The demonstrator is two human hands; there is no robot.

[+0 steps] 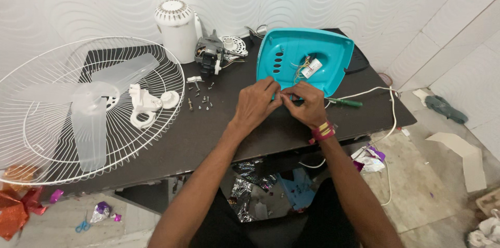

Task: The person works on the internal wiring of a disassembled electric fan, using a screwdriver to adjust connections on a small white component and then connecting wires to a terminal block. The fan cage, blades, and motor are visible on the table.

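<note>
- Head view: the left hand (256, 103) and the right hand (308, 104) are meeting at the lower edge of a turquoise fan base cover (304, 60), which is standing tilted on the dark worktop (208, 133) at its rear right.
- Fingers of both hands are pinching together over something small between them; the item itself is too small to identify.
- Wires and a small white block (311, 67) are showing through the cover's central opening.
- A green-handled screwdriver (345, 102) is lying just beside the right hand.
- Loose screws (200, 102) are lying left of the left hand.
- A fan motor (211, 55) and a white cylindrical housing (176, 29) are sitting at the rear.
- A white wire guard (31, 118) with translucent blades (91, 118) is overhanging the left end.
</note>
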